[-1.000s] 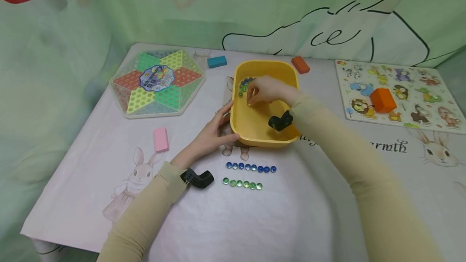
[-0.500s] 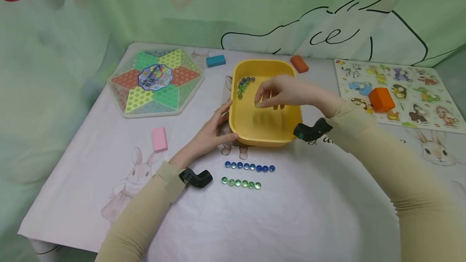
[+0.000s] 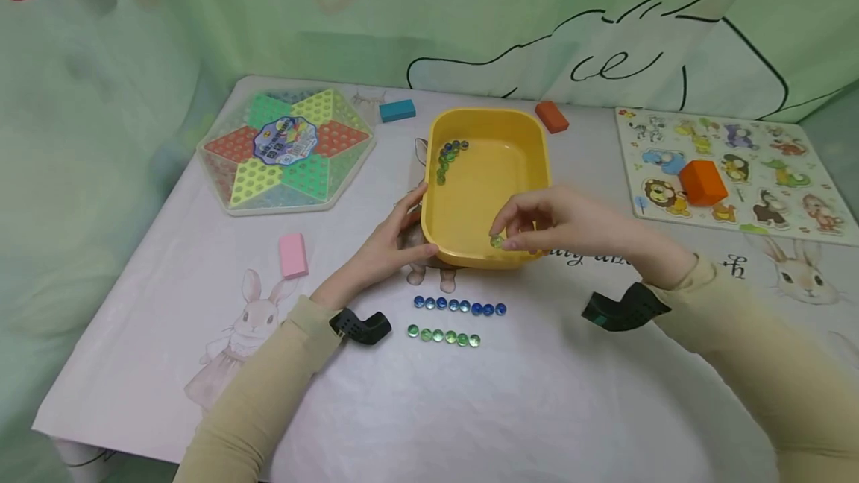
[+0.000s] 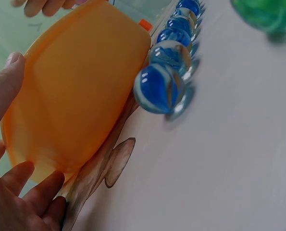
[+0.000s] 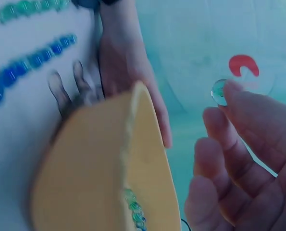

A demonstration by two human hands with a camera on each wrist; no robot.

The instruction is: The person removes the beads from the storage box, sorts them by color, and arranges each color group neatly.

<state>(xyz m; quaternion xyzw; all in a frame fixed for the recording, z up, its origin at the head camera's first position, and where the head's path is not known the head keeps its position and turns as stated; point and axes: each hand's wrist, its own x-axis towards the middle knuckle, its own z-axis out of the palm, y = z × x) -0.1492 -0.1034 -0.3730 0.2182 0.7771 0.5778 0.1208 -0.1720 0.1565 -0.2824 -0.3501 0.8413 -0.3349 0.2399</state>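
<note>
So the right hand (image 3: 550,222) is pinching a little green marble (image 3: 496,241) between thumb and fingertips, right over the near rim of the yellow tub (image 3: 537,140). In the right wrist view you can see the same marble (image 5: 219,91) sitting at the fingertips (image 5: 239,96), with the tub (image 5: 147,159) off to the side of it.

The left hand (image 3: 389,244) is resting against the tub's near left corner, thumb on the front wall and fingers up the left side, pretty relaxed and straight, not really wrapped around anything. The left wrist view shows those fingers (image 4: 13,72) flat against the tub's outer wall (image 4: 75,96).

Inside the tub, along its far left wall, there's a small curved bunch of blue and green marbles (image 3: 448,156). In front of the tub on the desk (image 3: 510,408) are two neat lines: a row of blue marbles (image 3: 459,306) nearer the tub, and a row of green marbles (image 3: 444,335) just in front of that.

Left of the tub is a hexagonal Chinese checkers board (image 3: 285,149) and a pink block (image 3: 293,254). Right of it is an animal puzzle board (image 3: 731,170) with an orange block (image 3: 702,182) on it.
</note>
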